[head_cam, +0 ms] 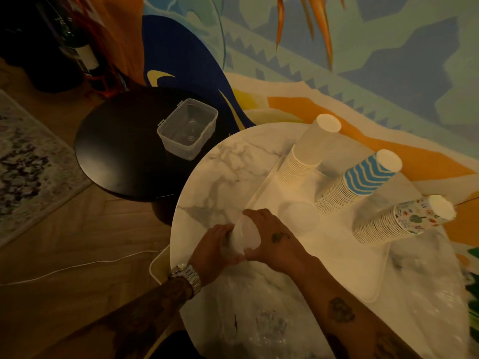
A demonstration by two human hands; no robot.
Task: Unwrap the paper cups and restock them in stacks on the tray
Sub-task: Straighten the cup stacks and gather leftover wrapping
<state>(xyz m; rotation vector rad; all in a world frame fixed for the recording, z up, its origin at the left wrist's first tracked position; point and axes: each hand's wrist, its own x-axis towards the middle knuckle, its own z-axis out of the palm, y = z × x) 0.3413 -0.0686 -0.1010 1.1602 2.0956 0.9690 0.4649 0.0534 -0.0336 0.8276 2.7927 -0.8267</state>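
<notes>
A white tray (344, 270) lies on the round marble table (220, 177). Three upside-down cup stacks stand on it: a plain white stack (308, 151) at the back, a blue-and-white wavy stack (360, 177) in the middle, and a stack with small coloured prints (399, 218) at the right. Near the table's left edge both hands hold a stack of white cups (245, 235) lying on its side. My left hand (215, 247) grips its near end. My right hand (272, 234) curls over its top.
Crumpled clear plastic wrap (259, 320) lies on the near part of the table. A low black round table (124, 151) at the left carries an empty clear plastic container (188, 128). Dark bottles (77, 47) stand on the floor beyond. A white cable (77, 265) crosses the wooden floor.
</notes>
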